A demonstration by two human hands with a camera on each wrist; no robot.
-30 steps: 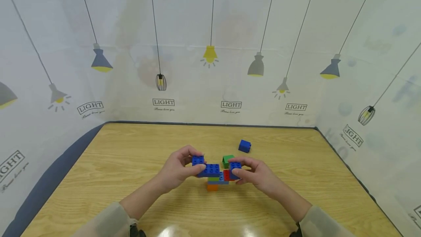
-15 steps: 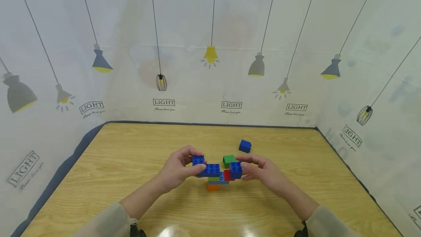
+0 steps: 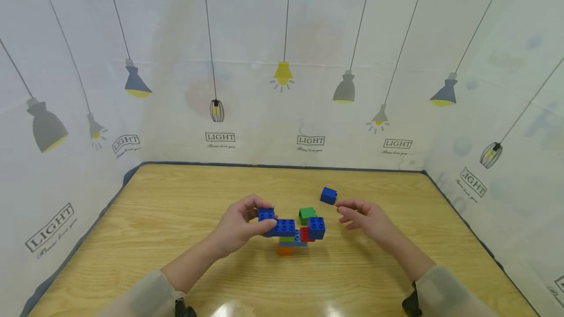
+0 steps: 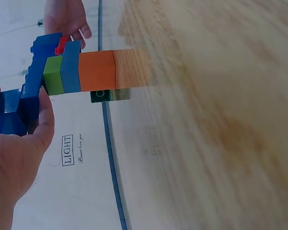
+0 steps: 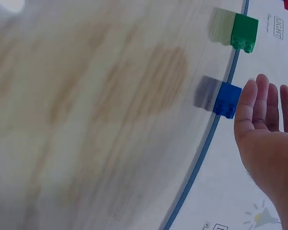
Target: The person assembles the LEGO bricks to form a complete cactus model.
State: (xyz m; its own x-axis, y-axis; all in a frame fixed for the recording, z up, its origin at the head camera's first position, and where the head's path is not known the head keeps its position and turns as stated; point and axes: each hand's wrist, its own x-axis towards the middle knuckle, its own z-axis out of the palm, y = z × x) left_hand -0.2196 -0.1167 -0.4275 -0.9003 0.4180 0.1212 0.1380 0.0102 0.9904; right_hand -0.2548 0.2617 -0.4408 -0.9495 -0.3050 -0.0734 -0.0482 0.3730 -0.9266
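Observation:
A toy brick build stands on the table. From the bottom it has an orange brick point(image 3: 285, 251), a light blue brick point(image 3: 300, 244), and a lime green brick point(image 4: 53, 75) beside a red brick point(image 3: 304, 234). A long blue brick point(image 3: 285, 228) tops the green one, and another blue brick point(image 3: 316, 228) sits on the red. My left hand point(image 3: 238, 225) grips the build's left end, thumb and fingers around the upper-left blue brick point(image 3: 266, 214). To the right, my right hand point(image 3: 367, 219) is empty, fingers loosely extended near a loose blue brick point(image 3: 328, 195).
A loose green brick point(image 3: 307, 215) lies just behind the build, between it and the loose blue brick. Behind the wooden table point(image 3: 198, 182) hangs a pale curtain point(image 3: 255, 111) printed with lamps, which also runs along both sides.
My right hand has let go of the blue brick on the build's right end and moved right, away from it. The left hand has kept its grip in place.

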